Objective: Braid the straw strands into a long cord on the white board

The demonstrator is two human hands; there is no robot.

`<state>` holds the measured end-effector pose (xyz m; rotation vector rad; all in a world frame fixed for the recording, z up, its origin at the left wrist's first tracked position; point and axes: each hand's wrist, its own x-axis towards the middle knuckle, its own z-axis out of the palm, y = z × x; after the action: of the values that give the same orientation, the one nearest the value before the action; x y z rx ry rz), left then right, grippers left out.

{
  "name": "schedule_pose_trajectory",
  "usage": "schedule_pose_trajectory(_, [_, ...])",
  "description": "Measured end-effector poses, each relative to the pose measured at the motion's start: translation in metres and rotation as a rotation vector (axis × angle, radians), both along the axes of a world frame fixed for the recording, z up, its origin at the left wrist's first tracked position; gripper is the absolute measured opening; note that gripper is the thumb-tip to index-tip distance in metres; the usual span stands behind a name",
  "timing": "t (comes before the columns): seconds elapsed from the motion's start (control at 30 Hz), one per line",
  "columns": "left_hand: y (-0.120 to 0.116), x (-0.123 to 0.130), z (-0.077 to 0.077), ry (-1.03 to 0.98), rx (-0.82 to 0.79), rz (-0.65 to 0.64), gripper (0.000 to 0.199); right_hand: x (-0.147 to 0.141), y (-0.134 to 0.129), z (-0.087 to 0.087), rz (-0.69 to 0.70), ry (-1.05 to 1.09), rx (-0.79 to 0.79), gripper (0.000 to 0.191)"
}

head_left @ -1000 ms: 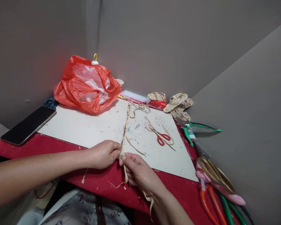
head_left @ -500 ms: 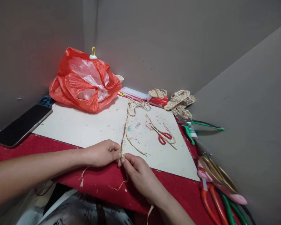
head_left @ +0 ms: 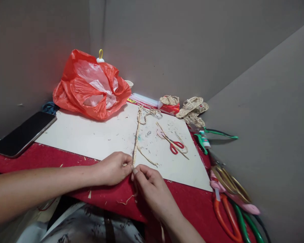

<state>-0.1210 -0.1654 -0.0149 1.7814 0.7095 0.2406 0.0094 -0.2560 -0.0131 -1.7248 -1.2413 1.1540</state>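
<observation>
A thin pale straw braid (head_left: pixel 136 141) runs from the back of the white board (head_left: pixel 96 135) toward me. Its near end is pinched between the fingertips of my left hand (head_left: pixel 114 168) and my right hand (head_left: pixel 151 184), which almost touch at the board's front edge. Loose strands hang below the fingers over the red cloth (head_left: pixel 111 194), and one strand (head_left: pixel 147 157) sticks out to the right of the braid. Red-handled scissors (head_left: pixel 176 145) lie on the board to the right, among loose straw strips. The exact grip of the fingertips is partly hidden.
A red plastic bag (head_left: pixel 91 87) stands at the back left, a phone (head_left: pixel 24 134) at the left. Small woven straw sandals (head_left: pixel 192 109) sit at the back right near a red box (head_left: pixel 170 108). A small bottle (head_left: pixel 205 141) and several pliers and cutters (head_left: pixel 226 219) line the right edge.
Both hands stay at the braid's near end with small finger shifts; my left hand's fingers have curled in closer to the right fingertips. The view has shifted slightly.
</observation>
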Motion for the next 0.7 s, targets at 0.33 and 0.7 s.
schedule_pose_trajectory(0.33, [-0.002,0.001,-0.006,-0.129,-0.362,0.126,0.022,-0.022,-0.012,-0.018,-0.036,-0.635,0.223,0.028])
schedule_pose_trajectory(0.7, [-0.006,-0.002,-0.005,-0.214,-0.473,0.142,0.028,-0.036,-0.03,-0.01,0.34,-0.886,0.38,0.022])
